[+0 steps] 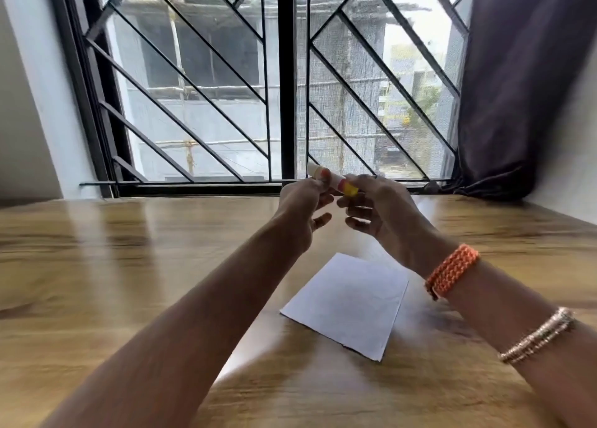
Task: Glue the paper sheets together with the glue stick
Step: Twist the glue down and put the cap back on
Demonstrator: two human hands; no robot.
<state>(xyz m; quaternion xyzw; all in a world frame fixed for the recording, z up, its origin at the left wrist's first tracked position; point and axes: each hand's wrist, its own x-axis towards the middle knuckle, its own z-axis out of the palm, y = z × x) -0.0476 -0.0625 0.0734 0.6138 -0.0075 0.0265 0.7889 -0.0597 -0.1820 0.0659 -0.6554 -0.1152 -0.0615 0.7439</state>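
Both the left hand (303, 201) and right hand (378, 208) pinched a cylindrical glue stick (332, 180), its label blurred; flat white paper (349, 305) lay on the glossy wood-grain counter (97, 266).

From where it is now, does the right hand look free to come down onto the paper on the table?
Probably not at once: the right hand and left hand both grip the glue stick, held above the table. Nothing lies between it and the paper below.

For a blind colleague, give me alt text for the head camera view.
Left hand and right hand hold a glue stick above a wooden table, where white paper lies flat before a barred window.
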